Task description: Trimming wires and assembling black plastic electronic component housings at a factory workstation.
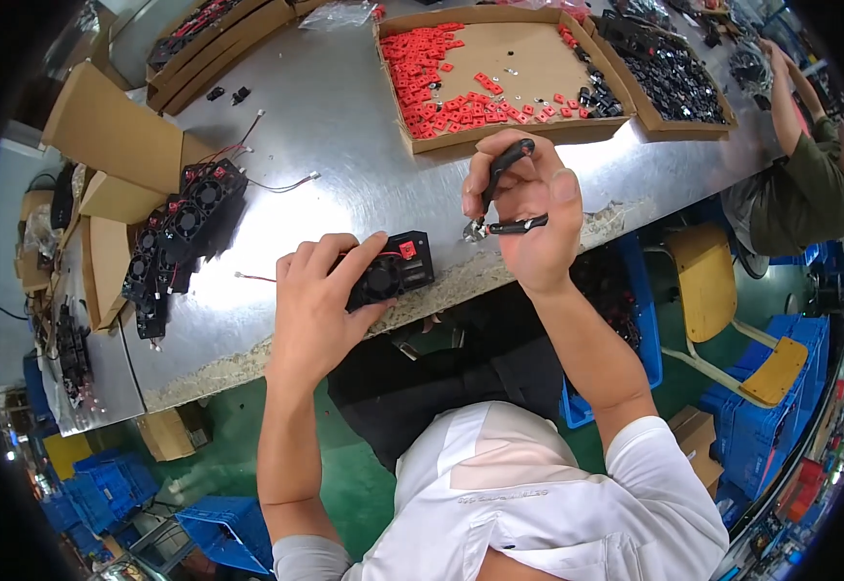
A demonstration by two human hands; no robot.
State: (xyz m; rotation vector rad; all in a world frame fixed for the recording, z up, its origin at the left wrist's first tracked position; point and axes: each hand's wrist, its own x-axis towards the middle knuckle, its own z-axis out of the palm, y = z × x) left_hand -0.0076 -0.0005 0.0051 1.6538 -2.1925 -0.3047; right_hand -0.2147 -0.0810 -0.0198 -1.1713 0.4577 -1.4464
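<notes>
My left hand [320, 295] is closed over a black fan module [383, 279] lying at the front edge of the metal table. A small red piece [407, 250] sits on the module's top, and a thin cable runs out to its left. Raised over the table to the right, my right hand [528, 198] grips black-handled pliers [507, 169]. The handles are spread apart, and the metal jaws [474, 230] point down and left, apart from the module.
Several fan modules with cables [189, 221] are piled at the left beside an upright cardboard flap [112, 126]. At the back, a shallow cardboard tray [509, 136] holds red pieces; another box [683, 124] holds black parts. A co-worker [804, 184] works at the far right, near a wooden chair [707, 281].
</notes>
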